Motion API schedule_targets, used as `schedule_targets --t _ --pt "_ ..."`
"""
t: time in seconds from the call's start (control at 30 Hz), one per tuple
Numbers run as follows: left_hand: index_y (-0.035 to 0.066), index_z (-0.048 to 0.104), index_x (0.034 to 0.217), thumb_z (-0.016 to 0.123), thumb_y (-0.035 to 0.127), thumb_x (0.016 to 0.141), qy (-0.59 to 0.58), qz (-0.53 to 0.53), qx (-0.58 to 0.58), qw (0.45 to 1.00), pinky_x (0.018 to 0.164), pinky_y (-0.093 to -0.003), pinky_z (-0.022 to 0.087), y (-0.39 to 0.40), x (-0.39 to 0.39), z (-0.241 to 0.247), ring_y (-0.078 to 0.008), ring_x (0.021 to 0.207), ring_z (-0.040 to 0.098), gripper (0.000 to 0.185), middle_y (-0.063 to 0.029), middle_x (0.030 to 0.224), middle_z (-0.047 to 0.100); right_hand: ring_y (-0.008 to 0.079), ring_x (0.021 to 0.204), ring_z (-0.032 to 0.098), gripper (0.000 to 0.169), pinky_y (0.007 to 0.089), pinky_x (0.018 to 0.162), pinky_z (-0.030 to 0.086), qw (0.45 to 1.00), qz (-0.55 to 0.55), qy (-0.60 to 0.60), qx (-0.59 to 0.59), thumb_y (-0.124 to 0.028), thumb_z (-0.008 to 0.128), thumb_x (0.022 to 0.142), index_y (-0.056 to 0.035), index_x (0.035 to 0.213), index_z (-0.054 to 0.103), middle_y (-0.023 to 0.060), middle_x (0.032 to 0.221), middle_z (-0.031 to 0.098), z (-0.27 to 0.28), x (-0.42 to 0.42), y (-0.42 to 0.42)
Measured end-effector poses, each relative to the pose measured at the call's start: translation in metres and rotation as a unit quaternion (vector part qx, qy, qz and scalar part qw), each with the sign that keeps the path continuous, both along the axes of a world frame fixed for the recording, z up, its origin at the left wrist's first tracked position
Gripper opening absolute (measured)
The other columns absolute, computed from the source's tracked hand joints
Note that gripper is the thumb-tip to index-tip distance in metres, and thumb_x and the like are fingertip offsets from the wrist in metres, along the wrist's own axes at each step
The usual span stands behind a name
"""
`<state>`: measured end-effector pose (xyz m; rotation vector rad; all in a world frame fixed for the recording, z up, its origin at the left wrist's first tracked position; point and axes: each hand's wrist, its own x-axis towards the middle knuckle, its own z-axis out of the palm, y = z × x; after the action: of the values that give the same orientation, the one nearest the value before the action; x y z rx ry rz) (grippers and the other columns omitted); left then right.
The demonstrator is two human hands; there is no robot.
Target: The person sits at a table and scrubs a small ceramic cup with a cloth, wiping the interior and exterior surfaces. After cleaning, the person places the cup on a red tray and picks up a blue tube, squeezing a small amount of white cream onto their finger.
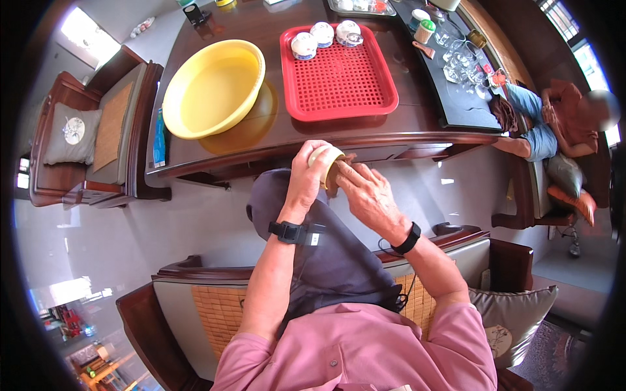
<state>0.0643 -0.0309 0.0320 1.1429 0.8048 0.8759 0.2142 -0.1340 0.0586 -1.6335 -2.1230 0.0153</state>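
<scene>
In front of my knees, just off the table's near edge, my left hand (304, 177) grips a small pale cup (334, 153) with a yellowish rim. The cup is tilted so that its mouth faces right. My right hand (372, 196) presses a brown cloth (332, 186) at the cup's mouth, its fingertips partly inside. Most of the cup's inside is hidden by the cloth and fingers. Beyond my hands, a red perforated plastic tray (337, 115) lies on the dark wooden table (274, 139). Several white cups (304, 46) with blue patterns stand along its far side.
Left on the table stands a large yellow basin (173, 115), with a blue packet (159, 141) beside it. A black tea tray (455, 110) at right bears glassware (459, 68) and a green-lidded container (424, 31). Another person (562, 117) sits at far right.
</scene>
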Motion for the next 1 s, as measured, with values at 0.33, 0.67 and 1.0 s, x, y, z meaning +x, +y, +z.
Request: schedule_targets --t 0.33,0.67,1.0 --pt "0.001 0.061 0.123 0.047 0.034 0.106 -0.153 -0.029 -0.099 0.983 0.101 -0.0351 0.05 0.01 -0.011 -0.002 -0.0194 0.11 0.064 0.04 -0.009 0.117 0.067 0.0182 0.097 0.068 0.015 0.0351 0.087 0.056 0.65 0.019 0.749 -0.13 -0.004 0.058 0.103 0.0028 0.113 0.065 0.0107 0.115 0.07 0.017 -0.013 -0.011" --pt "-0.002 0.061 0.114 0.064 0.021 0.097 -0.066 -0.11 -0.067 0.989 0.084 -0.0316 0.057 -0.004 -0.002 0.026 -0.0182 0.089 0.069 0.028 -0.0101 0.102 0.068 0.0385 0.098 0.068 0.028 0.0476 0.086 0.057 0.973 -0.06 0.163 -0.151 -0.001 0.064 0.086 -0.0017 0.113 0.064 0.0179 0.119 0.065 0.026 -0.036 -0.017" --pt "0.0 0.058 0.124 0.051 0.042 0.105 -0.245 -0.028 -0.179 0.952 0.086 -0.0358 0.059 0.003 -0.015 0.003 -0.0251 0.098 0.07 0.047 -0.0174 0.108 0.071 0.0118 0.066 0.063 0.02 0.0254 0.061 0.051 0.684 0.038 0.665 -0.299 -0.011 0.062 0.102 0.0008 0.118 0.065 0.0027 0.086 0.068 0.036 -0.024 -0.027"
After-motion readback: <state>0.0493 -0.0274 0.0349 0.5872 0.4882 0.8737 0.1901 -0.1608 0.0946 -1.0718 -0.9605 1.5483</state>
